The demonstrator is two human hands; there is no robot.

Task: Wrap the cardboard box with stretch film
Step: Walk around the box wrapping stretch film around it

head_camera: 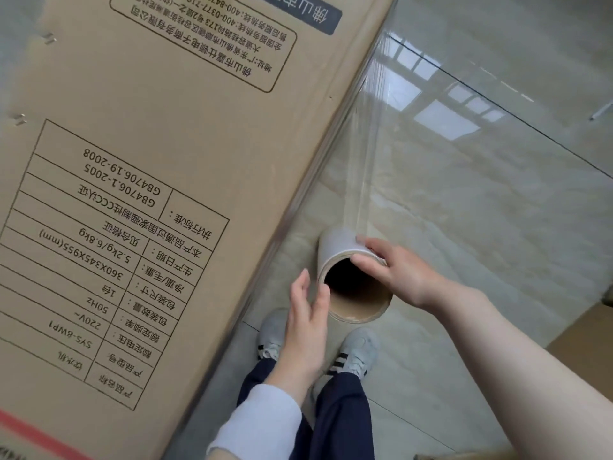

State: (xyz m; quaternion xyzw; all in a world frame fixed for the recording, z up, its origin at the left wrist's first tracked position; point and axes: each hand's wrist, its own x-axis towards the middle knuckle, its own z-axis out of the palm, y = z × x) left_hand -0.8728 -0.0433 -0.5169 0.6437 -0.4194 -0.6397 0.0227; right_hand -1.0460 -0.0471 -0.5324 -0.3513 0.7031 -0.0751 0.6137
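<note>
Mid-wrap: your right hand [394, 273] grasps the film roll [338, 244], left hand [306, 317] relaxed just beside it; next, I think, carry it taut around the cardboard box [166, 144].

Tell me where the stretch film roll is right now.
In the head view, the stretch film roll is lower centre, gripped by the right hand, just right of the cardboard box, with the left hand beside it.

Large brown cardboard box [166, 194] at left, black printed spec tables and Chinese text upside down. Just beside its right edge, white stretch film roll [338, 242], brown core open toward camera, clear film sheet [371, 144] taut from roll up toward box edge.
</note>
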